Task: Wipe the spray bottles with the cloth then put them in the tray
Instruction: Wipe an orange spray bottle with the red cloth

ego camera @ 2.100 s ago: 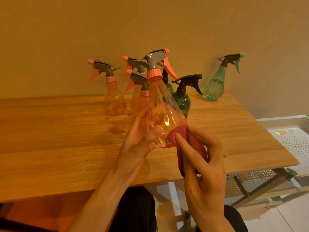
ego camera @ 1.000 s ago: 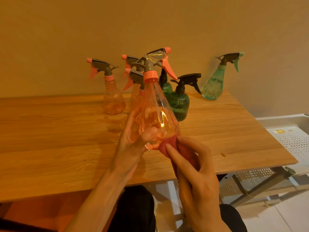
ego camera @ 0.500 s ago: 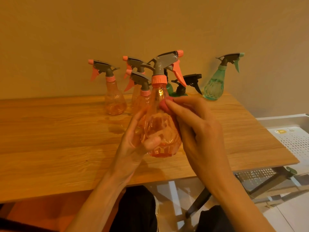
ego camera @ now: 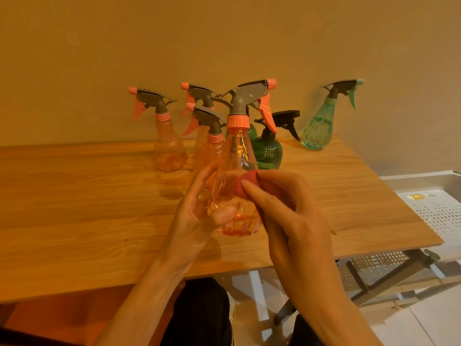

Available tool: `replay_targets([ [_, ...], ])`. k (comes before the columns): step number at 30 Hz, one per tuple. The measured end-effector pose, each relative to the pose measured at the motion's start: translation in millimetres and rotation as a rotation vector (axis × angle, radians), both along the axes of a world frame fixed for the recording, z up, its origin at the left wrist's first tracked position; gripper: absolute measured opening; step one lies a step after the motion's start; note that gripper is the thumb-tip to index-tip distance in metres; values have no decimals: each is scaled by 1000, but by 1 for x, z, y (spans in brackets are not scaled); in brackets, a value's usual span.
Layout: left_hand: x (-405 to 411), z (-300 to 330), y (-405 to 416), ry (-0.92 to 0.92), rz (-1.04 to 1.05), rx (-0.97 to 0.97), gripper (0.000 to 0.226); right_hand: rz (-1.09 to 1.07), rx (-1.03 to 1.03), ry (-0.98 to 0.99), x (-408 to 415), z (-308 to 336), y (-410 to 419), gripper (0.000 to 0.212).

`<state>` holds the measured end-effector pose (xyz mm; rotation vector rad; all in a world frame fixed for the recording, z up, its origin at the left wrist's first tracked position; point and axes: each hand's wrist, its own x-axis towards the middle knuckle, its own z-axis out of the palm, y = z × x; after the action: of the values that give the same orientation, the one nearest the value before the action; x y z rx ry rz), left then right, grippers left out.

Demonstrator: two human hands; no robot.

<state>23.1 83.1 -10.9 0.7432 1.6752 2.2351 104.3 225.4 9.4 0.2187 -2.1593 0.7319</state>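
Observation:
An orange spray bottle (ego camera: 237,156) with a grey trigger head is held upright above the wooden table (ego camera: 87,203). My left hand (ego camera: 194,216) grips its lower body, thumb across the front. My right hand (ego camera: 287,208) pinches a red cloth (ego camera: 245,182) against the bottle's right side at mid height. Behind it stand three more orange bottles (ego camera: 168,151), a dark green bottle (ego camera: 269,149) and a light teal bottle (ego camera: 321,126). The white perforated tray (ego camera: 441,211) lies low at the right, beyond the table edge.
The bottles stand in a row near the beige wall at the table's back. The table's folding metal legs (ego camera: 369,278) show under its right end, over a white floor. My dark-clad knees are below the front edge.
The cloth went from the bottle's base up to its shoulder, then slid down to mid body. The bottle was turned upright in my left hand.

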Motion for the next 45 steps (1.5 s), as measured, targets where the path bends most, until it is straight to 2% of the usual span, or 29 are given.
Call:
replay_targets([
  [7, 0, 4, 0, -12, -10, -10, 101, 34, -81, 10, -21, 17, 5, 37],
  [13, 2, 9, -1, -3, -15, -1, 102, 37, -82, 27, -29, 30, 7, 40],
  [24, -3, -2, 1, -6, 32, -16, 83, 55, -134, -31, 24, -20, -3, 33],
  [26, -2, -1, 2, -19, 52, -29, 82, 84, -194, -32, 28, -22, -1, 33],
  [30, 0, 0, 4, -49, 55, 7, 90, 88, -528, -58, 27, -23, 3, 30],
  [32, 2, 0, 7, -40, 53, 16, 92, 92, -584, -55, 25, -21, -1, 34],
  [35, 5, -1, 8, -20, 55, 43, 97, 97, -597, -34, 25, -18, -7, 38],
  [41, 7, 1, 4, 20, 20, -41, 77, 73, -591, -25, 25, -21, -6, 37],
  [45, 6, 0, 2, -6, -13, -69, 79, 47, -516, -22, 25, -24, -4, 32],
])
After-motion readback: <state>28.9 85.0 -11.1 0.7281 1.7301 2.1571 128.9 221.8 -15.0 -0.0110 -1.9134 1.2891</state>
